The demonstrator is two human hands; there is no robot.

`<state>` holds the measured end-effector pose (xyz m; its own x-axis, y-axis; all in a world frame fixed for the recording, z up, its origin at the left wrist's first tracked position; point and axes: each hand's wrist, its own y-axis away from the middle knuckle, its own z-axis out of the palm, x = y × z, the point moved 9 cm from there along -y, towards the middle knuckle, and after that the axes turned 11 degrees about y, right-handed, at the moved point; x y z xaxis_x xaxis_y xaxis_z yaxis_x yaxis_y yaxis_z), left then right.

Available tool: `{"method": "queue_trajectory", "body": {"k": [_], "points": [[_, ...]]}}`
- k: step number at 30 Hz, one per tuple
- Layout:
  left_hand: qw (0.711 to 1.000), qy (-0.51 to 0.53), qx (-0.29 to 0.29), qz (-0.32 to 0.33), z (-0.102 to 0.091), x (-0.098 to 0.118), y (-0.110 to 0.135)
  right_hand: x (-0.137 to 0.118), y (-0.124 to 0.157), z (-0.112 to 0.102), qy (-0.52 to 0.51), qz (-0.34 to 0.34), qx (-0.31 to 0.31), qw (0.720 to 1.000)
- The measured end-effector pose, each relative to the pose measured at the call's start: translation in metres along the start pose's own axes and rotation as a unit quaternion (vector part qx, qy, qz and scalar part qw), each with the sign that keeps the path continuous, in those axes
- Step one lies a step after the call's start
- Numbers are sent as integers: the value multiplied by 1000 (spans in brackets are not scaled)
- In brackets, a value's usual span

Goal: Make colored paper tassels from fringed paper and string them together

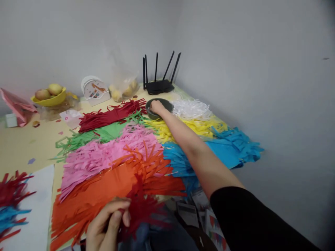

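Observation:
Near the bottom of the view, my left hand [111,223] is closed on a dark red fringed paper tassel [142,205]. Its strips fan out to the right and are smeared by motion. My right arm stretches far across the table, and my right hand [157,107] dips into a dark green bowl [167,104]. The fingers there look curled together, but whatever they may hold is too small to make out. Below my left hand's reach lie orange fringed sheets [112,183], with pink fringed sheets [104,153] behind them.
Green [104,132], dark red [110,116], yellow [196,127], blue [227,150] and white fringed bundles [192,109] surround the bowl. Behind stand a black router [159,86], a bag of fruit [124,89] and a yellow fruit bowl [51,100]. Finished tassels [13,202] lie on white paper [39,202].

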<state>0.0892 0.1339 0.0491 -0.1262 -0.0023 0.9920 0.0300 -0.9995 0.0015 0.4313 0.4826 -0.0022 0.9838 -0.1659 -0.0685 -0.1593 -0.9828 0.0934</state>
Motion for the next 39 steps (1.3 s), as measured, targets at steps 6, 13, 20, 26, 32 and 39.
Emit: {"method": "queue_trajectory", "body": {"k": [6, 13, 20, 26, 32, 39], "points": [[997, 32, 64, -36, 1, -12, -6, 7, 4, 4, 24, -14, -11, 1000], [997, 35, 62, 1, -18, -25, -20, 7, 41, -42, -12, -22, 86, 996], [982, -19, 118, 146, -26, 6, -24, -114, 228, -72, -305, -339, 129, 881], [962, -96, 72, 247, -14, 34, -4, -171, 346, -57, -418, -442, -18, 794], [938, -163, 63, 301, -17, 49, 23, -179, 353, -43, -544, -379, -156, 733], [926, -201, 62, 313, -18, 61, 40, -182, 368, -41, -572, -361, -161, 718]]}}
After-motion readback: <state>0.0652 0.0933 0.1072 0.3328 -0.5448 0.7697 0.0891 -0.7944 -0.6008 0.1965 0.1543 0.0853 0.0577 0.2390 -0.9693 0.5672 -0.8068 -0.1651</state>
